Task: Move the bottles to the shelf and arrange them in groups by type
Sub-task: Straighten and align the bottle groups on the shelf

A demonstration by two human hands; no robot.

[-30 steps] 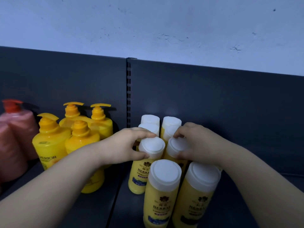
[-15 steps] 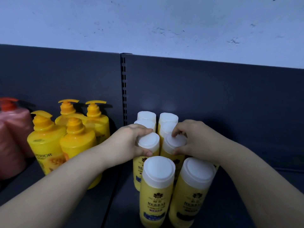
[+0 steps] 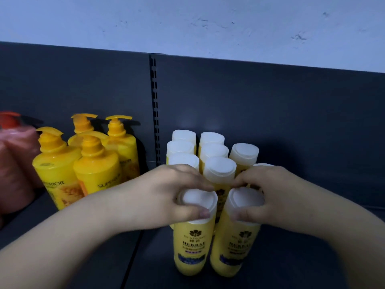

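Note:
Several yellow white-capped bottles [image 3: 218, 170] stand in rows on the dark shelf [image 3: 291, 257], right of the slotted upright. My left hand [image 3: 166, 195] is closed around the white cap of the front left white-capped bottle [image 3: 192, 247]. My right hand [image 3: 277, 195] grips the cap of the front right white-capped bottle [image 3: 235, 249]. Both front bottles stand upright, side by side. One more capped bottle [image 3: 243, 154] stands further right in the back.
Several yellow pump bottles [image 3: 93, 170] are grouped left of the upright [image 3: 155, 109]. Pink pump bottles [image 3: 14, 163] with red tops stand at the far left edge. The dark back panel [image 3: 291, 122] closes the shelf behind.
Both hands have come back from the second-row caps to the two front bottles and closed on their caps. A further capped bottle now shows at the right of the group.

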